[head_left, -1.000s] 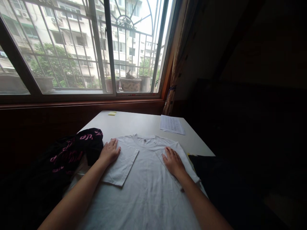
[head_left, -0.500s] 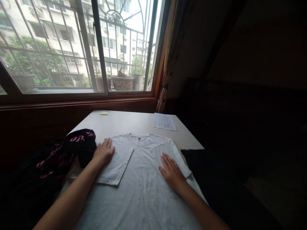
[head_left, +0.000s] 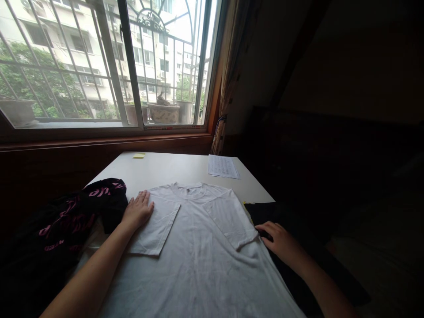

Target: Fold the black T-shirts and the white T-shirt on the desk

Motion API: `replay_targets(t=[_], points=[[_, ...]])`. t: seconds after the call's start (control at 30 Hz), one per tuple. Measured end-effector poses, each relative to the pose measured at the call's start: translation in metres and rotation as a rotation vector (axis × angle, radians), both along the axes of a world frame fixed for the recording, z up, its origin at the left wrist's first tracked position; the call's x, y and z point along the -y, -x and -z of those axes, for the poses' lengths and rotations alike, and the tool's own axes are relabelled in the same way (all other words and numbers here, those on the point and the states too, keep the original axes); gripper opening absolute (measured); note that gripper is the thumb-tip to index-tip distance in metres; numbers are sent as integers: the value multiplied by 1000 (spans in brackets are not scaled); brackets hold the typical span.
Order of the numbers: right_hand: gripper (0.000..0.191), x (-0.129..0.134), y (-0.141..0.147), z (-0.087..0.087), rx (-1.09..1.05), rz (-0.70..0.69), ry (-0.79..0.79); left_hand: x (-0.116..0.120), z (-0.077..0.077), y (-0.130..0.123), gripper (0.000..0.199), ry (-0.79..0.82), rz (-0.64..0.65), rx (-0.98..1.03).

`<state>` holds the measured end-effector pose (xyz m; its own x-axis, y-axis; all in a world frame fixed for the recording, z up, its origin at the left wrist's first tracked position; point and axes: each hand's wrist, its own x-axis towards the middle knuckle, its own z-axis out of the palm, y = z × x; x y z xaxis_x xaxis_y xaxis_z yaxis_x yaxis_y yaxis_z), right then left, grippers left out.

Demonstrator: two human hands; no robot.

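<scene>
A white T-shirt (head_left: 198,247) lies spread front-up, its collar toward the window and both short sleeves lying inward over the body. My left hand (head_left: 137,210) rests flat on the sleeve at the left, fingers stretched out, holding nothing. At the shirt's right edge, beside the other sleeve (head_left: 230,216), is my right hand (head_left: 281,240). Its fingers are curved, with a dark gap between them and the thumb; the fingertips reach the edge of the white cloth, and I see no cloth gripped in them.
Black clothing with pink lettering (head_left: 96,198) is heaped at the left. Dark cloth (head_left: 268,212) lies along the right. Toward the back of the white table (head_left: 165,165) are a yellow sticky note (head_left: 139,156) and printed papers (head_left: 223,167). A barred window and a curtain (head_left: 220,128) stand beyond.
My right hand has left the top of the right sleeve and moved right to the shirt's edge, its fingers now curved. My left hand stays on the left sleeve. The view has shifted slightly.
</scene>
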<state>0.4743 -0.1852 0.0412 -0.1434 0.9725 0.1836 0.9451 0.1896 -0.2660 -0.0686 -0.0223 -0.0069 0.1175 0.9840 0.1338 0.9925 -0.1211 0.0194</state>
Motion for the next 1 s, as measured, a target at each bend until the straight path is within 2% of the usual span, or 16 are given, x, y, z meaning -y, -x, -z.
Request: replay_targets(t=[0.17,0.5,0.63,0.8,0.9,1.0], points=[[30,-5,1,4,6,1,96,0,2,1,63,-7,-4,0],[12,-14,6,-8,18,-15,149,0,2,1,64,-2,-1,-11],[9,-14,9,-7,38,-9,116,-1,2,2,63,-3,-2,-6],[13,-9,8,1,55,24,-6,0,0,1,62,-4,-10,1],[9,-6,6,6,7,-6,-15,0,-1,1,62,-2,-8,5],[18,-4,4,6,-42,-81,-13,1,-1,0,62,-4,-7,8]])
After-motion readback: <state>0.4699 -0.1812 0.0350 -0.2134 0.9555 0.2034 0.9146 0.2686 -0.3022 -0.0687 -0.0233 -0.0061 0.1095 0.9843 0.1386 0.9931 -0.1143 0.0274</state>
